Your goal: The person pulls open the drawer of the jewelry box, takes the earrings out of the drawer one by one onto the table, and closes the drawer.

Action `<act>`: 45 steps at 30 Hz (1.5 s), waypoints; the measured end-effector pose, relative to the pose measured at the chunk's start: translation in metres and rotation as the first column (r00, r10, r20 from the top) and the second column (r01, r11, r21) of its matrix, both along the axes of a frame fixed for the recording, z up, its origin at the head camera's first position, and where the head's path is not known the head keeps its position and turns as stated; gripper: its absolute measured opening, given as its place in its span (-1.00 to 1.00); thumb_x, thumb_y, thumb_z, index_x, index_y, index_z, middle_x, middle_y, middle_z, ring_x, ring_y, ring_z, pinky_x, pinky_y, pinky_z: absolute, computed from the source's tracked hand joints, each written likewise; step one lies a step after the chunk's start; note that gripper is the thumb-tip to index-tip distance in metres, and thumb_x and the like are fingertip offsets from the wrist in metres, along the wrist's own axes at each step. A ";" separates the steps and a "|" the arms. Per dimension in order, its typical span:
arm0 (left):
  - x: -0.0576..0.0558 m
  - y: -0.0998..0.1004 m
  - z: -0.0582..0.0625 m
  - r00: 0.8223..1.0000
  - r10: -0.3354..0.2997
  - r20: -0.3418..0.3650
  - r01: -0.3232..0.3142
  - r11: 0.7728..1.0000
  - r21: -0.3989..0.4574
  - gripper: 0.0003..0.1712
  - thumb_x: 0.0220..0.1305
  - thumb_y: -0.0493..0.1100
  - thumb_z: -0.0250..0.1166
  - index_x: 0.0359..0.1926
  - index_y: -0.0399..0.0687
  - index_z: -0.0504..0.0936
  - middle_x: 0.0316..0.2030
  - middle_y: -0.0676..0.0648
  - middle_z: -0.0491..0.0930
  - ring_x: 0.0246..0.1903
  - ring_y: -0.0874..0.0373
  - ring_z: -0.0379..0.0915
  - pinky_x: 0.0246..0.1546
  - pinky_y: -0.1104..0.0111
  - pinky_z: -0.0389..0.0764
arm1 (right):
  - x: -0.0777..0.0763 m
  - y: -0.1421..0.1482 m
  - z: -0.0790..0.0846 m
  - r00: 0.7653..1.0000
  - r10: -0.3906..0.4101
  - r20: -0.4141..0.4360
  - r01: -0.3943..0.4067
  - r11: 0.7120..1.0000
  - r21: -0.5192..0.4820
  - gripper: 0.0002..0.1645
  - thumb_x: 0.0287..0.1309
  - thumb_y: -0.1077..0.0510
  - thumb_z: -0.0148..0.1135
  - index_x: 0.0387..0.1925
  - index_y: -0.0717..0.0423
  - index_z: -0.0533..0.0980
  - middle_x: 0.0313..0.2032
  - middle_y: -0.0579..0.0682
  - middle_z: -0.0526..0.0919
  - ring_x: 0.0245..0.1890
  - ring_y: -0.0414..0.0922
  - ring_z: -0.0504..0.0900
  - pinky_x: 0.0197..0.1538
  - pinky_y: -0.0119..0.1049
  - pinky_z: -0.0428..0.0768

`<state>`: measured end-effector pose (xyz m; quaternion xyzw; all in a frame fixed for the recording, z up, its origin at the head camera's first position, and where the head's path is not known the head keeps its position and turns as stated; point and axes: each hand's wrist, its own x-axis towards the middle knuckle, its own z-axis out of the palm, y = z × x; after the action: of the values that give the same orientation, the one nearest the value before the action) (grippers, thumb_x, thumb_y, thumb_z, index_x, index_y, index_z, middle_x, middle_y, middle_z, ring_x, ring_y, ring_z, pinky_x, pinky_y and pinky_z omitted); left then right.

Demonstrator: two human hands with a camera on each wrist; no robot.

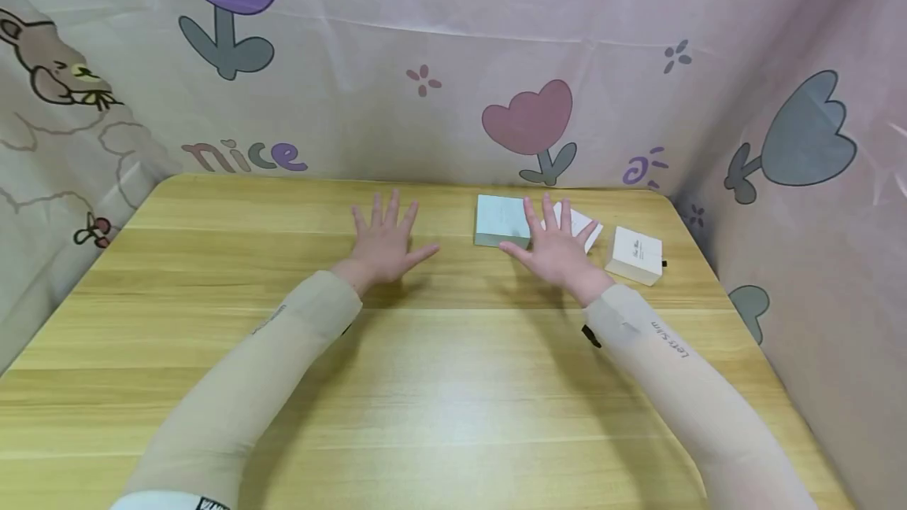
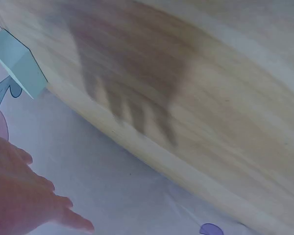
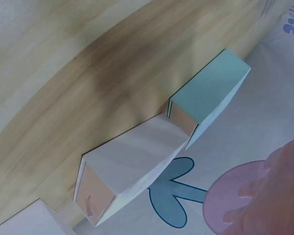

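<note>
My left hand [image 1: 383,246] is held out over the back middle of the table with its fingers spread, holding nothing. My right hand [image 1: 556,250], fingers spread too, hovers near three small boxes and covers part of one in the head view. A mint-green box [image 1: 501,220] lies just left of the right fingers. Behind those fingers is a white box [image 1: 579,224], partly hidden. To the right sits another white box [image 1: 635,255] with dark print and a small black tab. In the right wrist view the green box [image 3: 210,88] stands against a white box [image 3: 137,152].
The wooden table [image 1: 425,384] ends at a back edge against a printed cloth [image 1: 368,101] with flowers and the word "nice". More cloth hangs along the left and right sides. Both forearms cast shadows on the wood.
</note>
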<state>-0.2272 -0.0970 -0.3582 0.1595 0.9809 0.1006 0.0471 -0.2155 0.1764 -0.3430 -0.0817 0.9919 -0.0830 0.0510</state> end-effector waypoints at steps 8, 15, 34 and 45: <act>-0.021 0.030 0.012 0.998 -0.066 0.002 0.066 0.996 -0.065 -0.03 0.26 0.44 -0.18 0.47 -0.03 -0.12 0.47 -0.24 -0.31 0.42 -0.31 -0.46 0.24 -0.37 -0.35 | 0.002 0.008 0.006 0.999 -0.020 -0.028 0.020 1.000 0.006 0.04 0.19 -0.49 -0.27 0.46 -0.07 -0.34 0.46 0.17 -0.42 0.41 0.29 -0.50 0.10 0.57 -0.43; -0.024 0.058 -0.001 0.991 -0.105 0.084 0.117 0.982 -0.149 -0.06 0.27 0.44 -0.22 0.47 0.02 -0.13 0.47 -0.19 -0.21 0.43 -0.29 -0.34 0.25 -0.35 -0.30 | 0.005 0.012 0.002 0.999 -0.043 0.005 0.043 0.999 0.012 0.03 0.20 -0.49 -0.29 0.46 -0.13 -0.39 0.46 0.11 -0.45 0.41 0.25 -0.53 0.12 0.54 -0.48; -0.023 0.093 0.000 0.967 -0.150 0.207 0.191 0.962 -0.194 -0.11 0.30 0.44 -0.29 0.47 0.07 -0.11 0.48 -0.05 -0.18 0.46 -0.14 -0.43 0.30 -0.26 -0.44 | 0.005 0.022 -0.004 0.997 -0.066 -0.024 0.067 0.998 0.005 0.04 0.20 -0.47 -0.23 0.47 -0.09 -0.34 0.47 0.14 -0.36 0.41 0.32 -0.45 0.11 0.55 -0.47; -0.029 0.083 0.004 0.971 -0.152 0.187 0.190 0.960 -0.204 -0.13 0.30 0.43 -0.28 0.46 0.06 -0.04 0.47 -0.06 -0.10 0.45 -0.13 -0.26 0.33 -0.24 -0.38 | 0.006 0.028 0.000 0.997 -0.070 -0.026 0.071 0.995 0.063 0.07 0.14 -0.55 -0.32 0.46 -0.11 -0.35 0.47 0.12 -0.34 0.42 0.30 -0.43 0.14 0.54 -0.44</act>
<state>-0.2565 -0.0136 -0.3545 0.2286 0.9609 0.0001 0.1562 -0.2100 0.2044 -0.3432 -0.0460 0.9968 -0.0522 0.0386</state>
